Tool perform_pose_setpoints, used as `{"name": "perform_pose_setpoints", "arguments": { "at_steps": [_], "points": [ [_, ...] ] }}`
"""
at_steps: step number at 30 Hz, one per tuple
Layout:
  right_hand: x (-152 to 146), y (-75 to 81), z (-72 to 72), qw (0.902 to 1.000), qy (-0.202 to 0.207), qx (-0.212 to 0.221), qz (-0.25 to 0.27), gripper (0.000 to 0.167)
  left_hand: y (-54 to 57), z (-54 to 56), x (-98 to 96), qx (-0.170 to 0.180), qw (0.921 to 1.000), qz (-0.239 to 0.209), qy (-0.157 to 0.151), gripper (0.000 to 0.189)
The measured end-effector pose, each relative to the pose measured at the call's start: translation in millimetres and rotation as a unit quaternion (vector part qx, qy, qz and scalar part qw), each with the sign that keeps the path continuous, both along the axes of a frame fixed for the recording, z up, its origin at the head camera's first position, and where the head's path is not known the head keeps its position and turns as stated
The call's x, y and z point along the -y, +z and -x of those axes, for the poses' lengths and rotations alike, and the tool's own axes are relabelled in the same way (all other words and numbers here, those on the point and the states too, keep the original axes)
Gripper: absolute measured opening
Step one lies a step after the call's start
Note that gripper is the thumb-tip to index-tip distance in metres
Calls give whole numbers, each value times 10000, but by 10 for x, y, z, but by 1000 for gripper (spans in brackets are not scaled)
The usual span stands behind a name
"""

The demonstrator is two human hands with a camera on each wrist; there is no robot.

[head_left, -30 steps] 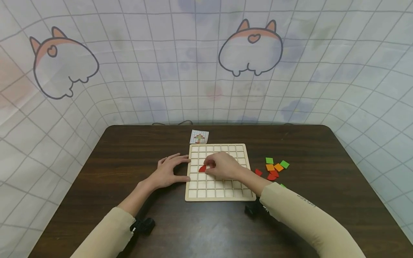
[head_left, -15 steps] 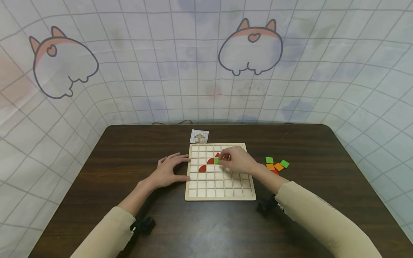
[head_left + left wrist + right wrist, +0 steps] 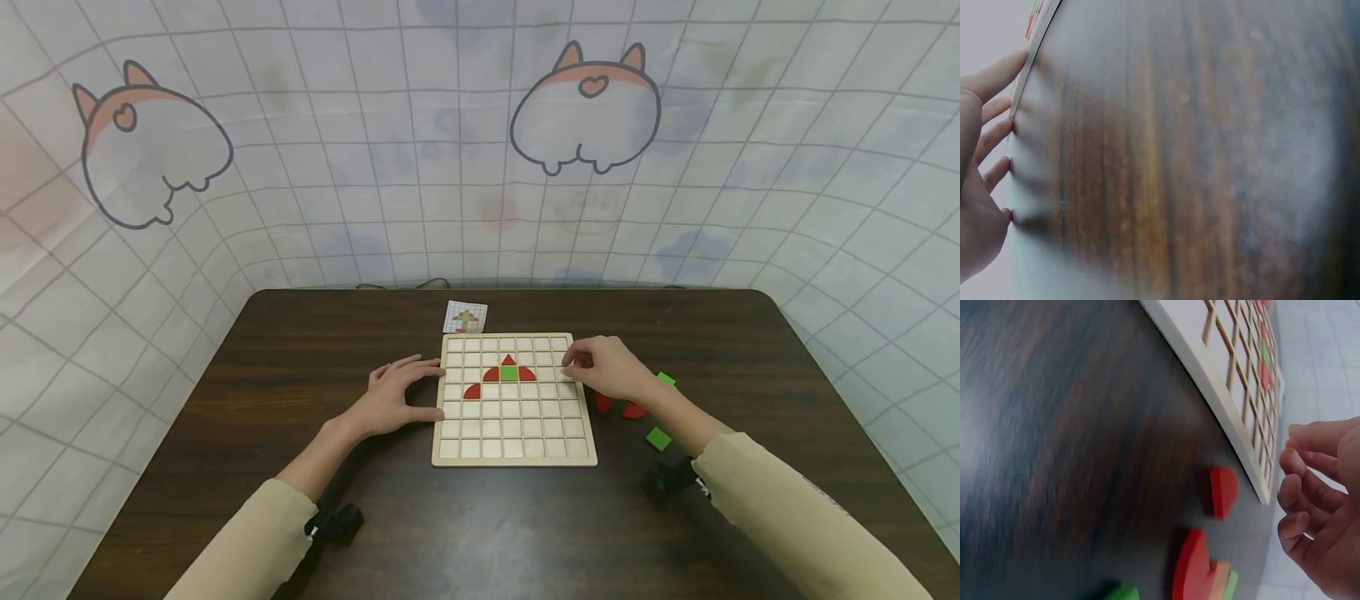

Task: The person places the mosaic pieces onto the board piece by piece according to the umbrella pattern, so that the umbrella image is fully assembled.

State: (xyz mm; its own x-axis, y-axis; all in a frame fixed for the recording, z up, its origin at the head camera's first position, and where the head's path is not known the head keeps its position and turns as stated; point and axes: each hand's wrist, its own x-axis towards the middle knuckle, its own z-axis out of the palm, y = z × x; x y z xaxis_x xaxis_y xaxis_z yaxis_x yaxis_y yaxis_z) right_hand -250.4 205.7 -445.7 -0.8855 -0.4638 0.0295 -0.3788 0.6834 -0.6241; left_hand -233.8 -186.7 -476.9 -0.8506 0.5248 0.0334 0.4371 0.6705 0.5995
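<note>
A pale wooden grid board (image 3: 480, 462) lies flat on the table. On it sit a red triangle (image 3: 508, 361), a green square (image 3: 508, 373) with a red quarter-circle (image 3: 527, 375) at its right and another at its left, and a third red quarter-circle (image 3: 472, 391) lower left. My left hand (image 3: 390, 400) rests at the board's left edge, fingers and thumb spread, touching the rim. Over the board's right edge hovers my right hand (image 3: 611, 367), fingers loosely bent. In the right wrist view, nothing shows between its thumb and fingers.
Right of the board lie loose red pieces (image 3: 634, 410) and green squares (image 3: 658, 438). An orange piece (image 3: 1219, 579) shows in the right wrist view; the right hand and forearm hide part of this group. A small pattern card (image 3: 465, 317) lies behind the board.
My right hand has moved right across the board, from the lower-left red quarter-circle to beside the green square, then to the right edge. It has uncovered the placed pieces. My left hand stays put.
</note>
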Motion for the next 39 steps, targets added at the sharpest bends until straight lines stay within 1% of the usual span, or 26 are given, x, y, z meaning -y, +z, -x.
{"name": "perform_pose_setpoints", "arguments": {
  "at_steps": [5,12,19,30,39],
  "points": [
    [-230,47,1,9999,-71,70,-28,13,16,4,-19,-1,10000,7,-37,69],
    [-527,83,14,9986,-495,149,-92,17,10,16,-25,-19,10000,66,-31,69],
    [-768,42,4,9967,-751,264,-133,20,5,13,-14,35,9999,101,-22,70],
    [-957,-25,-45,9947,-917,435,-185,22,25,8,-12,94,9998,174,27,71],
    [-966,-70,-49,9924,-1062,478,-391,26,34,5,-13,115,9998,167,36,70]
  ]
}}
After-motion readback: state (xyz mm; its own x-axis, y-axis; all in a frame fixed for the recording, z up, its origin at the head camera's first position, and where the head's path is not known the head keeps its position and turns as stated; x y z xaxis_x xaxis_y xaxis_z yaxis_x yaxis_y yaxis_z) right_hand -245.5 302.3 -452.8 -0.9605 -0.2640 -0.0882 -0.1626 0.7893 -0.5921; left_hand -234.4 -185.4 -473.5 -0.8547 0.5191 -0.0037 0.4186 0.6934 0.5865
